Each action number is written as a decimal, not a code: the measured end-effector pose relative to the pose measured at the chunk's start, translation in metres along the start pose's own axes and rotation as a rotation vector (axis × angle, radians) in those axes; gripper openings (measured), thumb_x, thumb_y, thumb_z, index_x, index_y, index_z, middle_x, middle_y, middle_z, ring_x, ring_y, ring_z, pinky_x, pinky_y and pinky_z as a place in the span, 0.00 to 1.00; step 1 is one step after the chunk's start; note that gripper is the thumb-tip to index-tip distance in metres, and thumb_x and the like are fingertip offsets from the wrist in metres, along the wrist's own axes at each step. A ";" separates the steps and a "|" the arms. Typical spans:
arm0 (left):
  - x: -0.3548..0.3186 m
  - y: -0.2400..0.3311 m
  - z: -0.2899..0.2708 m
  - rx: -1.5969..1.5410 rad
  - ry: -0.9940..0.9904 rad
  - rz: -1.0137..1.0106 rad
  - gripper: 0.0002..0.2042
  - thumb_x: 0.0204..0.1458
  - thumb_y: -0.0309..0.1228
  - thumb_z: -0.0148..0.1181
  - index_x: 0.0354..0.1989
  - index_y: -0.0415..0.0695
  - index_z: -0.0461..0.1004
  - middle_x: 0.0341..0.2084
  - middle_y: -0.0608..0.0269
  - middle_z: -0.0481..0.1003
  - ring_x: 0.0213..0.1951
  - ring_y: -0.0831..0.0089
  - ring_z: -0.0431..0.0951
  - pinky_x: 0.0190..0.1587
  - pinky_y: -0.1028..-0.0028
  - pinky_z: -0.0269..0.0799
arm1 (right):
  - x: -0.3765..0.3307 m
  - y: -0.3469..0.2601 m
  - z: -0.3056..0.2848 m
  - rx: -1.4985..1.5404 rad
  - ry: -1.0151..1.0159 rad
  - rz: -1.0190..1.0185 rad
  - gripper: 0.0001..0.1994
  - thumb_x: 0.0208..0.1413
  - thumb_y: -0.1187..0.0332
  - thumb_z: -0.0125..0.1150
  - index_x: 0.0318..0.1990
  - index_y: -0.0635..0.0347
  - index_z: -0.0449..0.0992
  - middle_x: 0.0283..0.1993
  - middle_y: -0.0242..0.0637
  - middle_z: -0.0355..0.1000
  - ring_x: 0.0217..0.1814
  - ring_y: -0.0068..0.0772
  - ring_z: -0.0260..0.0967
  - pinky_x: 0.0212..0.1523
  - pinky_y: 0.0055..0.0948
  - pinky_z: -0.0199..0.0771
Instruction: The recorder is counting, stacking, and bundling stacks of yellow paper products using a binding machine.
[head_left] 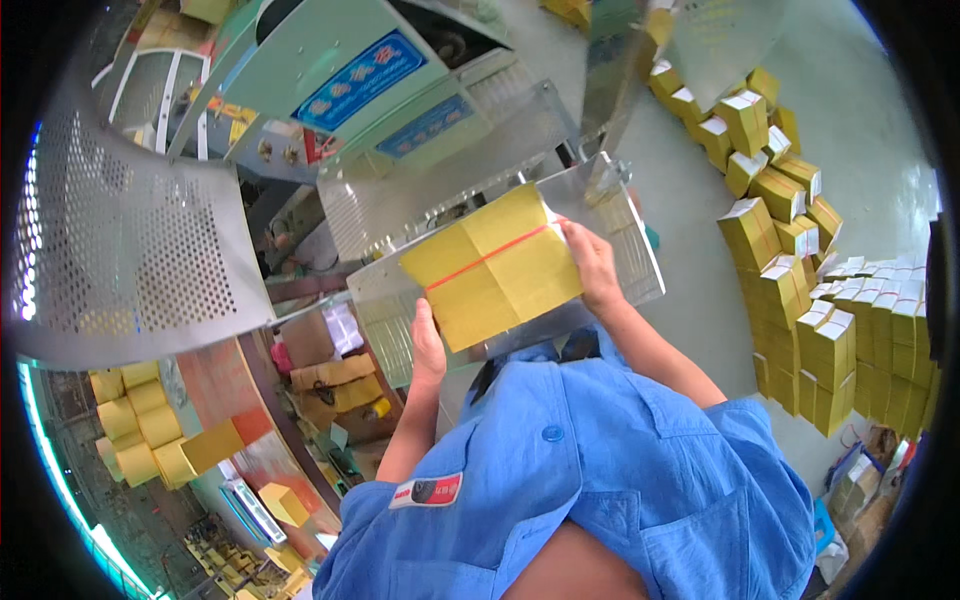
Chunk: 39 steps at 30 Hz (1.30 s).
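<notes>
Between my two hands is a yellow paper bundle [510, 285], tilted, with a red band [487, 257] running across its top. My left hand [428, 340] presses against its left end, fingers mostly hidden behind that edge. At the opposite end my right hand [595, 265] grips the bundle, thumb near the band and a strip of white page edges. Beneath it lies the metal table plate [632, 245] of a pale green machine [345, 40]; I cannot tell whether the bundle touches the plate.
A perforated metal guard [150, 230] curves in at the left. Below it, a worn red bench [212, 385] stands near several yellow rolls [140, 420]. Stacked yellow bundles [785, 290] line the floor at the right. A clear panel [725, 40] hangs at the upper right.
</notes>
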<state>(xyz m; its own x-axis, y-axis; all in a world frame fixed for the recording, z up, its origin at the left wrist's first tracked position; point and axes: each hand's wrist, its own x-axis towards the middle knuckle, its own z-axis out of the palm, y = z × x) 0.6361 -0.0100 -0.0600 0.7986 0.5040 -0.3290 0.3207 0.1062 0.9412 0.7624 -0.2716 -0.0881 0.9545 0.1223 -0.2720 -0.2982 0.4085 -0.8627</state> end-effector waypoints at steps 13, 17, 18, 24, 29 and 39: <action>0.022 -0.003 0.010 -0.602 -0.304 -0.273 0.26 0.63 0.53 0.44 0.56 0.43 0.67 0.49 0.62 0.72 0.51 0.69 0.72 0.53 0.70 0.68 | 0.010 -0.024 0.013 -0.320 -0.060 -0.028 0.15 0.62 0.59 0.55 0.48 0.60 0.76 0.44 0.31 0.75 0.47 0.20 0.68 0.51 0.22 0.67; 0.020 -0.009 0.024 -0.508 -0.174 -0.192 0.20 0.64 0.49 0.43 0.49 0.44 0.69 0.42 0.64 0.71 0.44 0.71 0.74 0.47 0.71 0.71 | -0.014 -0.002 0.007 -0.252 0.177 -0.018 0.13 0.62 0.58 0.56 0.41 0.59 0.77 0.37 0.27 0.74 0.41 0.18 0.67 0.45 0.22 0.68; 0.020 -0.010 0.023 -0.485 -0.132 -0.243 0.20 0.64 0.49 0.43 0.49 0.44 0.69 0.42 0.64 0.71 0.44 0.71 0.74 0.47 0.71 0.71 | -0.022 0.003 0.004 -0.246 0.177 -0.019 0.13 0.62 0.58 0.56 0.41 0.59 0.77 0.37 0.27 0.74 0.41 0.18 0.67 0.45 0.22 0.68; 0.015 0.001 0.020 -0.299 -0.007 -0.157 0.12 0.64 0.41 0.48 0.37 0.44 0.66 0.33 0.66 0.68 0.35 0.75 0.70 0.39 0.73 0.68 | -0.043 0.010 -0.004 -0.183 0.258 -0.011 0.12 0.61 0.60 0.58 0.29 0.57 0.72 0.26 0.19 0.65 0.28 0.11 0.57 0.28 0.19 0.59; 0.010 0.018 0.023 -0.265 -0.049 -0.012 0.08 0.64 0.35 0.49 0.38 0.43 0.67 0.33 0.67 0.68 0.36 0.78 0.68 0.42 0.75 0.66 | -0.047 0.010 0.006 -0.090 0.299 -0.121 0.09 0.61 0.65 0.59 0.31 0.59 0.73 0.34 0.23 0.70 0.32 0.12 0.60 0.33 0.17 0.62; 0.012 0.010 0.013 -0.080 -0.074 0.244 0.06 0.64 0.31 0.50 0.37 0.41 0.67 0.33 0.68 0.67 0.37 0.79 0.65 0.44 0.77 0.64 | -0.042 0.011 0.009 -0.017 0.254 -0.265 0.05 0.61 0.70 0.59 0.34 0.61 0.74 0.44 0.26 0.72 0.37 0.12 0.62 0.37 0.15 0.63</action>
<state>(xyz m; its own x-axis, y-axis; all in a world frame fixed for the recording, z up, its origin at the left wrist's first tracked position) 0.6561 -0.0139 -0.0554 0.8832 0.4595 -0.0939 0.0757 0.0580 0.9954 0.7191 -0.2638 -0.0822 0.9675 -0.2150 -0.1332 -0.0427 0.3803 -0.9239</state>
